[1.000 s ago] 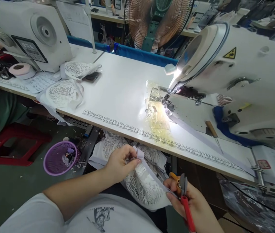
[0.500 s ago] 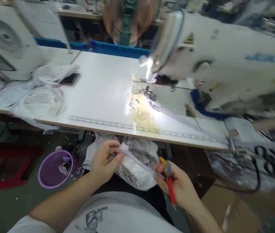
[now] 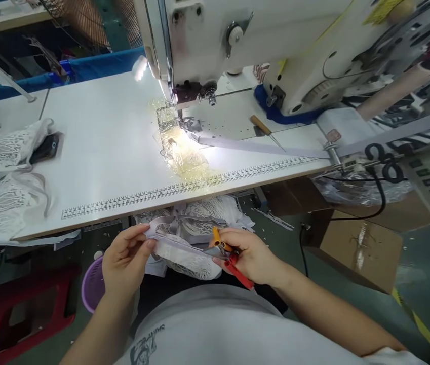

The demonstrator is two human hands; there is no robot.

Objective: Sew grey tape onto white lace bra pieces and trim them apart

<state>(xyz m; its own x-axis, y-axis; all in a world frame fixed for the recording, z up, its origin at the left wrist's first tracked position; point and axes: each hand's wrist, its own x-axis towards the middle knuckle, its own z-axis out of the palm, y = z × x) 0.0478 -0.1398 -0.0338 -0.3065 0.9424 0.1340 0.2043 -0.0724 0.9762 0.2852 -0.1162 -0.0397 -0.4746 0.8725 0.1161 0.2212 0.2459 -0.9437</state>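
Below the table edge, my left hand (image 3: 126,257) pinches the end of a pale elastic band (image 3: 179,242) attached to a white lace piece (image 3: 190,256) lying in my lap. My right hand (image 3: 250,255) is closed round small thread snips with red and orange handles (image 3: 229,257), their blades at the band. The band is stretched between the two hands. A white sewing machine (image 3: 237,35) stands on the table above, its lamp lighting the needle area (image 3: 180,121).
White table (image 3: 101,152) with a printed ruler along its front edge. Lace pieces (image 3: 7,203) and a dark phone (image 3: 45,148) lie at left. An awl (image 3: 266,131) and a strip of band (image 3: 260,148) lie near the machine. Purple basket (image 3: 91,286), red stool (image 3: 21,309), cardboard box (image 3: 359,243) on the floor.
My view has swung right and closer to the machine. Both hands have come nearer together, with the snips now brought up to the band.
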